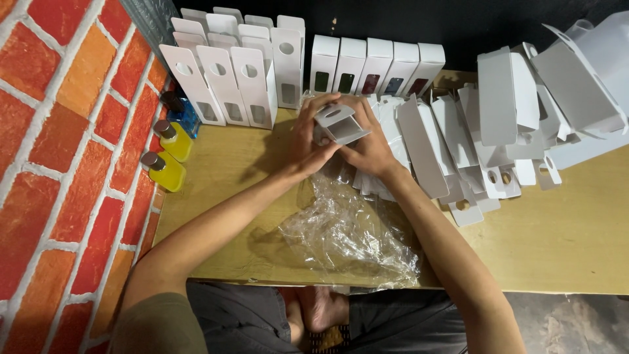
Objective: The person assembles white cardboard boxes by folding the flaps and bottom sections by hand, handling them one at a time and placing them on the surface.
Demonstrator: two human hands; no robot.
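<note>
Head view looks down on a light wooden tabletop point(570, 249) set against a red brick-patterned wall point(59, 164). Nearest lies one crumpled clear plastic sheet point(347, 236). Above it the left hand point(308, 144) and right hand point(370, 147) both have their grip clamped on one small white cardboard box point(341, 124), held just over the tabletop. A heap of flat white box blanks point(498, 131) spreads to the right. By the wall stand three small bottles point(167, 141), two yellow, one blue. Farthest back, five upright white window boxes point(377, 65) form a row.
</note>
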